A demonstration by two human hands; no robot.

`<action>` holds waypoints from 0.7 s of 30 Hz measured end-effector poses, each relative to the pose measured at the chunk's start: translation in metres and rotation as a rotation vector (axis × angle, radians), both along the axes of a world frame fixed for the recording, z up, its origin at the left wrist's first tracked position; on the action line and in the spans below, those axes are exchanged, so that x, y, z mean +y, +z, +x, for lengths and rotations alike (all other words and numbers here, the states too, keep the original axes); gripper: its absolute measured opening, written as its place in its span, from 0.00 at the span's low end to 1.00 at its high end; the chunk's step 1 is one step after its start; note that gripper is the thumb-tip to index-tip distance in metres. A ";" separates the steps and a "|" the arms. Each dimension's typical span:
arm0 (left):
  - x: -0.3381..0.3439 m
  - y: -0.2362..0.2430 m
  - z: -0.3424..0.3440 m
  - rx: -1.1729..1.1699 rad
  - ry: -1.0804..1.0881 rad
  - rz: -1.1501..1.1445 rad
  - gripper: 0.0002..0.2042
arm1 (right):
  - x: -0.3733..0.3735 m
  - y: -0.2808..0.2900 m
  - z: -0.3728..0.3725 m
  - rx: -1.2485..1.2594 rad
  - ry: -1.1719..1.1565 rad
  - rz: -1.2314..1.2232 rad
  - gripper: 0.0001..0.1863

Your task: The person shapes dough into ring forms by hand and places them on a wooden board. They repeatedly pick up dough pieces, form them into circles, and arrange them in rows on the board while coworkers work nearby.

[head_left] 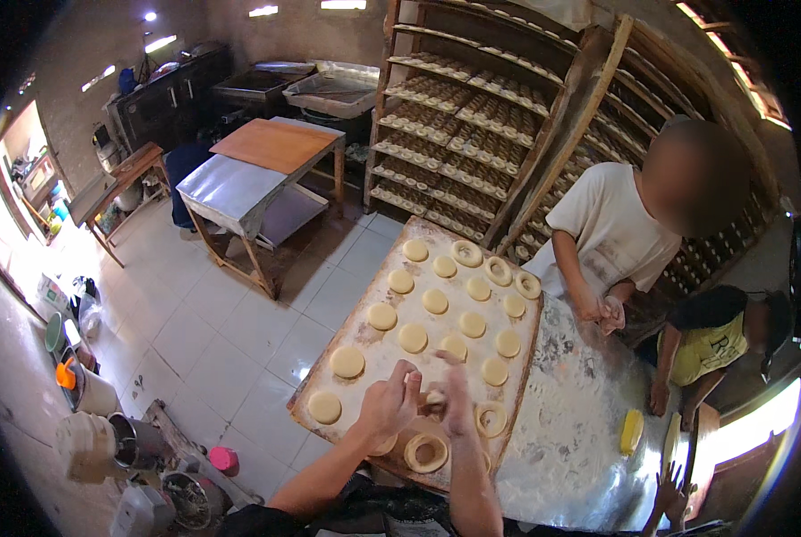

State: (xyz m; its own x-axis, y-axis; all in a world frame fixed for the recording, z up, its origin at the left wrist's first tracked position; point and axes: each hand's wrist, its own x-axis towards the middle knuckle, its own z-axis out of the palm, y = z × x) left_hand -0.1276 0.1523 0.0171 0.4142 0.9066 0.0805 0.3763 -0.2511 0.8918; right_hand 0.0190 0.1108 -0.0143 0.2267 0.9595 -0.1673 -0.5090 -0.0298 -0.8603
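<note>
A floured wooden board (371, 354) stretches in front of me with rows of flat, round dough discs (412, 337) on it. Several dough rings lie at its far right corner, and another dough ring (426, 453) rests near me, beneath my hands. Both hands are raised just above the board's near part. My left hand (391, 400) is closed, its fingers curled toward a small pale piece of dough (433, 399). My right hand (457, 400), slightly blurred, curls round the same piece from the other side. Fingers partly hide the dough's shape.
A floured metal table (566, 421) adjoins the board, with a yellow block (632, 432) on it. Across it stands a person (615, 215); a smaller person (709, 345) leans at the right. Tall racks (458, 121) of dough rings stand behind. Buckets and pots (138, 440) sit lower left.
</note>
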 end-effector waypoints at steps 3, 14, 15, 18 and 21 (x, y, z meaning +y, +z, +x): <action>0.013 -0.008 0.008 -0.025 0.038 -0.087 0.16 | 0.022 0.001 -0.010 -0.530 0.148 0.005 0.24; 0.031 -0.017 -0.020 0.613 0.119 0.242 0.28 | 0.032 0.032 -0.018 -1.698 0.217 -0.384 0.39; 0.027 -0.017 -0.023 0.596 0.113 0.253 0.29 | 0.031 0.030 -0.022 -1.751 0.283 -0.345 0.38; 0.019 -0.024 -0.039 0.486 0.211 0.247 0.28 | 0.036 0.020 -0.037 -1.740 0.199 -0.260 0.33; -0.002 -0.038 -0.081 0.611 0.392 0.311 0.23 | 0.067 0.003 -0.056 -1.472 0.351 -0.084 0.26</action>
State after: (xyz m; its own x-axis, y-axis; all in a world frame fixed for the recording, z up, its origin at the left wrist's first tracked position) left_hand -0.2083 0.1499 -0.0207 0.1216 0.9688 0.2159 0.8898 -0.2028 0.4088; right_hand -0.0369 0.1779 -0.0112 0.0042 0.9983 -0.0579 0.8203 -0.0365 -0.5707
